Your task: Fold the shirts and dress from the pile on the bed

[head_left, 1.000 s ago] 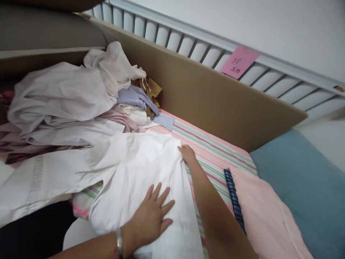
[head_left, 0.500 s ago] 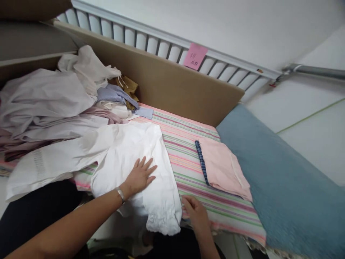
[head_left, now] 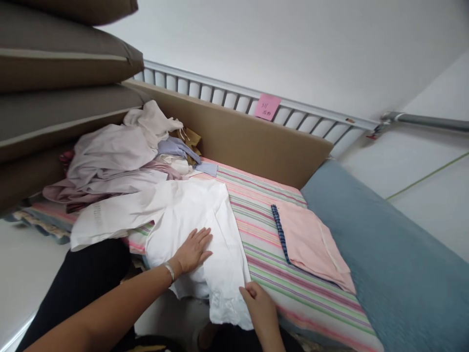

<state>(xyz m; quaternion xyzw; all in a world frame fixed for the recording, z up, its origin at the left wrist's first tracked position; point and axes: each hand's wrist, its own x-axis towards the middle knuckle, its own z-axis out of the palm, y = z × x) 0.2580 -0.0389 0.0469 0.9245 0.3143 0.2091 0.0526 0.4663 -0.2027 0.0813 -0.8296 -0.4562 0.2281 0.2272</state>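
Observation:
A white blouse (head_left: 176,210) with a gathered cuff lies spread over the near edge of the striped sheet (head_left: 264,195). One sleeve stretches left; the other is folded over the body, its cuff hanging toward my lap. My left hand (head_left: 193,250), a silver bracelet on its wrist, presses flat on the blouse with fingers spread. At the folded sleeve's right edge, near the cuff, my right hand (head_left: 259,305) pinches the fabric between thumb and curled fingers. To the right lies a folded pink garment (head_left: 311,239) with a blue plaid strip along its left side.
A heap of crumpled clothes (head_left: 113,151) sits at the left, below stacked brown-grey cushions (head_left: 66,63). A brown board (head_left: 234,132) stands along the back before a white radiator (head_left: 179,84) bearing a pink note (head_left: 267,106). Blue upholstery (head_left: 366,234) borders the sheet on the right.
The view has shifted, showing more of the cushions at left. My right hand has closed on the blouse sleeve's edge near the cuff. My left hand stays flat on the blouse.

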